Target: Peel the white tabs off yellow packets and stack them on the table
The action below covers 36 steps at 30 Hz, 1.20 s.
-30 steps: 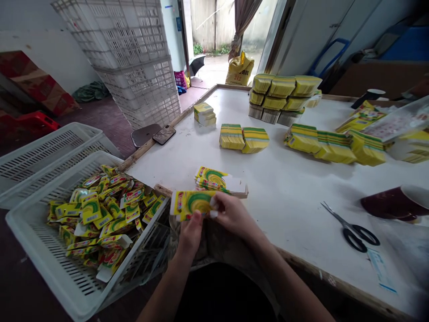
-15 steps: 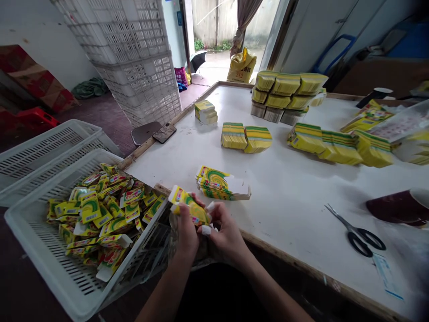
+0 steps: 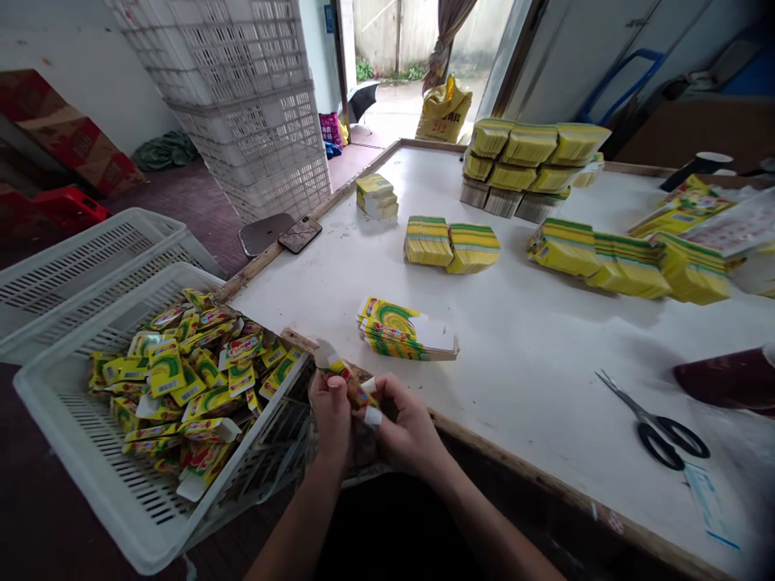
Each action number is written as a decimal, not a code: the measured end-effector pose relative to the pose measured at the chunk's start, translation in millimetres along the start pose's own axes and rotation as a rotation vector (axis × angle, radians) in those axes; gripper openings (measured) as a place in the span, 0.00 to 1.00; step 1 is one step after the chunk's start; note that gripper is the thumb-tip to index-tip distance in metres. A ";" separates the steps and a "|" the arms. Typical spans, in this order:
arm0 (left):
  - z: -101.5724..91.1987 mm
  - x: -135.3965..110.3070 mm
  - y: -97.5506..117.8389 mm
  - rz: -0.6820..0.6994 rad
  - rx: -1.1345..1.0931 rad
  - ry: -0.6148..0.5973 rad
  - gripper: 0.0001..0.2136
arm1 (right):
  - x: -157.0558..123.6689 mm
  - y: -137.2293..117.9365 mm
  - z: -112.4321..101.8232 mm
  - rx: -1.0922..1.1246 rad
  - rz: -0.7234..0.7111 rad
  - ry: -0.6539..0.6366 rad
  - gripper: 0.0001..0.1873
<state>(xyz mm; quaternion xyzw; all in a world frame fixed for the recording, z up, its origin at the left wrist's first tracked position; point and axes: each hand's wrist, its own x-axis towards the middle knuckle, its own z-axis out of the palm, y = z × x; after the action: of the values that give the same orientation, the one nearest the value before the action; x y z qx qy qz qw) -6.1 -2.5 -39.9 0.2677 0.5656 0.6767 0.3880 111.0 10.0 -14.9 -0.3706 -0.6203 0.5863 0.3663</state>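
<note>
Between my two hands, just off the table's near edge, is a small yellow-green cardboard box (image 3: 353, 382). My left hand (image 3: 332, 415) is closed round one side of it, thumb on top. Fingers of my right hand (image 3: 408, 424), with white wraps on the tips, pinch its other end. Beyond my hands a pile of flattened boxes (image 3: 403, 331) lies on the white table (image 3: 514, 379). To my left, a white plastic crate (image 3: 78, 452) holds many small folded boxes (image 3: 166, 371).
Scissors (image 3: 657, 424) and a dark red cup (image 3: 723, 378) are at the right. Bundled cardboard stacks (image 3: 451, 246) stand farther back, with a taller stack (image 3: 526, 165) behind. A phone (image 3: 301, 234) lies by the left edge. Tall white crates (image 3: 248, 105) rise beyond.
The box between my hands has turned and dropped lower, so less of its printed face shows. My left hand has come down slightly. The whole view has shifted a little.
</note>
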 end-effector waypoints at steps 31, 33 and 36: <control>7.0 -7.6 2.1 -0.107 -0.141 0.039 0.19 | 1.0 2.7 -7.2 0.052 -0.003 0.100 0.10; 7.8 -6.1 5.7 -0.098 -0.163 0.025 0.18 | 1.4 1.9 -12.4 0.025 -0.005 0.083 0.09; 8.9 -4.3 10.1 -0.081 -0.182 0.007 0.17 | 1.0 1.1 -15.6 -0.028 -0.023 0.030 0.08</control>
<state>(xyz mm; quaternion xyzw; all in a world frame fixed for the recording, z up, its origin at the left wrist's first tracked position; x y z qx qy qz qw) 1.2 -1.7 -27.8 0.2059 0.5134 0.7101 0.4356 124.4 18.1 -15.3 -0.3772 -0.6272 0.5675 0.3771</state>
